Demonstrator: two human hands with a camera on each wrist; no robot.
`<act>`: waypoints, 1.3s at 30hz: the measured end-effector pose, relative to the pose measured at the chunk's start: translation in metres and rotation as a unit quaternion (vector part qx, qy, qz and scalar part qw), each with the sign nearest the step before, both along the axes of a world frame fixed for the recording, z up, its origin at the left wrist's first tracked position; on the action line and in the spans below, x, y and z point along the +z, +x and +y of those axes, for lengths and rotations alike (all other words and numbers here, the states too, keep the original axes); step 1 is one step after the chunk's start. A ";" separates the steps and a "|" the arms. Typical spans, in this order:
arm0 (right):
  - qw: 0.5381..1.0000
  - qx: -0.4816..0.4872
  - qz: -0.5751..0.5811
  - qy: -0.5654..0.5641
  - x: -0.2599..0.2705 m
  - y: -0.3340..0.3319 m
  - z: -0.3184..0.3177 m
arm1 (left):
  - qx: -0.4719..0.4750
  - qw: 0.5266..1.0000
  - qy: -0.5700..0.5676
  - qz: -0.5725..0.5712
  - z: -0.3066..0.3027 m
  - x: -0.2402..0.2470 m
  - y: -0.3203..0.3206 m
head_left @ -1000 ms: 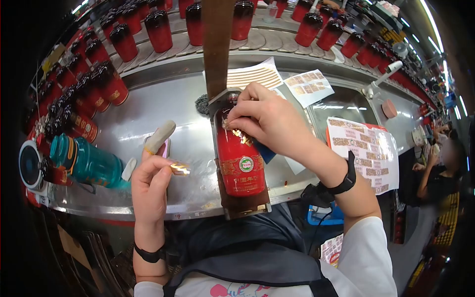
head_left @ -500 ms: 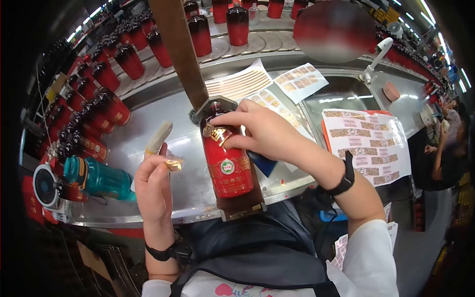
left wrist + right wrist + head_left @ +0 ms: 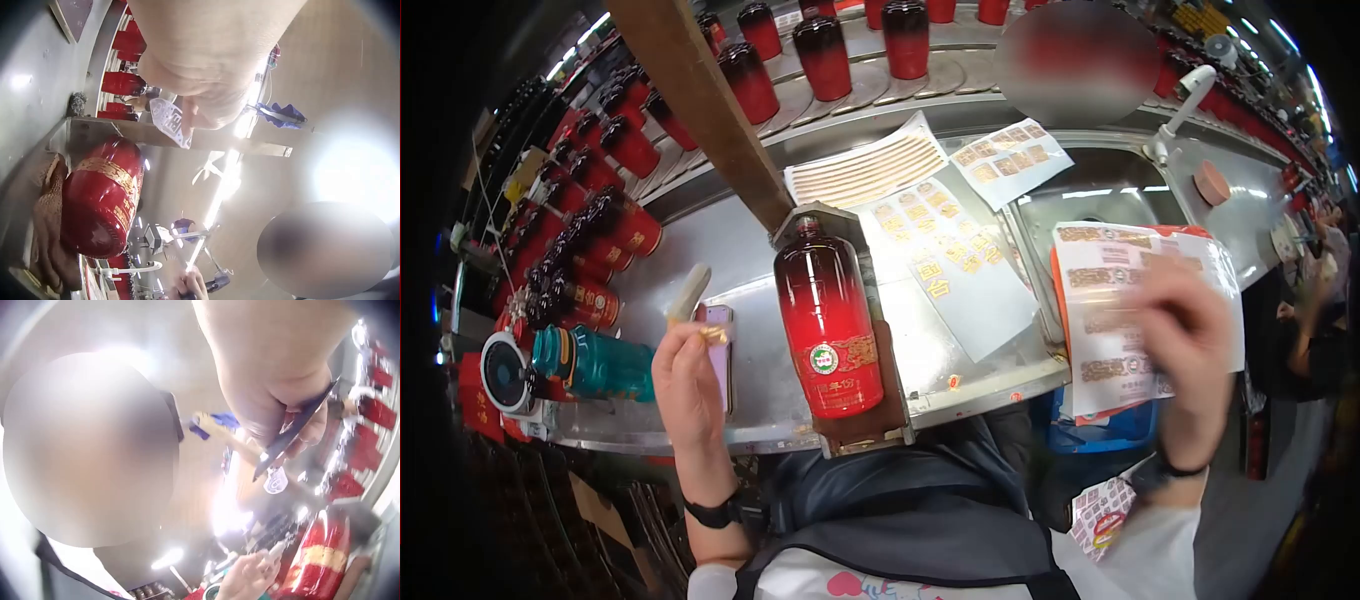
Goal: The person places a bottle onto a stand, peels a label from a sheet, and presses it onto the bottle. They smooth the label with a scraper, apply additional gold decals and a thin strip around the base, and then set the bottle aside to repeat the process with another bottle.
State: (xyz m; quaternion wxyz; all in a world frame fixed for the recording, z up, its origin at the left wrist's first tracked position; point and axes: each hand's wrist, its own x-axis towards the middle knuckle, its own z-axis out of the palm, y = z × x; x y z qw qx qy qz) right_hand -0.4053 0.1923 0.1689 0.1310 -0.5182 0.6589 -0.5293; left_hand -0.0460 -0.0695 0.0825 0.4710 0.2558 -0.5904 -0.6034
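A red bottle with a black top (image 3: 825, 290) lies in a brown holder (image 3: 890, 385), neither hand touching it. To its left, the left hand (image 3: 690, 390) pinches a small gold label (image 3: 716, 334) between thumb and finger; the left wrist view shows this label (image 3: 169, 122) as translucent with characters. A pale cover is on one left finger. The right hand (image 3: 1185, 340), blurred, is over a printed sheet (image 3: 1115, 310) at the right. In the right wrist view, the right hand (image 3: 281, 381) grips a thin dark blue piece (image 3: 297, 431), with a clear label (image 3: 275, 480) by its fingertips.
Label sheets (image 3: 965, 270) lie right of the bottle, before a sink (image 3: 1090, 205) and tap (image 3: 1180, 110). At left are a phone (image 3: 718, 355), a teal bottle (image 3: 600, 365) and a small fan (image 3: 505, 370). Several red bottles line the back; a wooden post (image 3: 700, 100) rises behind the holder.
The right hand has left the bottle and moved right over the printed sheet. Gold characters seen on the bottle's upper part earlier no longer show there. The left hand keeps its pinch; the head view has shifted.
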 end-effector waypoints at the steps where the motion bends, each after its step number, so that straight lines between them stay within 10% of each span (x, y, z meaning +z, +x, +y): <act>1: 0.987 -0.152 -0.058 -0.007 -0.007 -0.013 0.035 | -0.008 1.000 -0.016 -0.008 -0.003 0.002 -0.007; 4: 0.937 -0.315 -0.144 0.054 -0.038 -0.076 0.165 | 0.025 1.000 -0.013 -0.009 -0.013 0.008 -0.024; 8: 0.911 -0.272 -0.153 0.269 -0.106 -0.090 0.320 | 0.026 0.999 -0.045 0.004 -0.032 0.015 -0.052; 12: 0.841 -0.369 -0.254 0.305 -0.261 -0.059 0.421 | 0.054 0.992 -0.094 -0.067 -0.024 0.018 -0.074; 15: 0.751 -0.481 -0.401 0.210 -0.370 -0.049 0.403 | 0.083 0.982 -0.094 -0.139 -0.025 0.015 -0.074; 18: 0.763 -0.521 -0.372 0.092 -0.427 -0.050 0.353 | 0.069 0.969 -0.187 -0.145 -0.017 0.016 -0.067; 21: 0.823 -0.401 -0.111 0.387 -0.437 -0.077 0.331 | 0.076 0.974 -0.186 -0.103 -0.016 0.017 -0.051; 25: 0.725 -0.036 0.251 0.640 -0.447 -0.092 0.341 | 0.098 0.980 -0.159 -0.066 -0.015 0.016 -0.037; 29: 0.764 0.309 -0.088 0.559 -0.107 0.028 0.156 | 0.084 0.988 -0.121 -0.039 -0.008 0.015 -0.030; 31: 0.819 0.363 0.032 0.443 -0.007 0.047 0.108 | 0.066 0.990 -0.125 -0.029 -0.004 0.019 -0.028; 35: 0.940 0.308 0.029 0.145 0.082 0.055 0.044 | 0.054 0.985 -0.158 -0.041 -0.002 0.033 -0.026; 39: 0.866 0.498 -0.018 -0.044 0.135 0.110 -0.031 | 0.046 0.984 -0.174 -0.017 -0.003 0.034 -0.030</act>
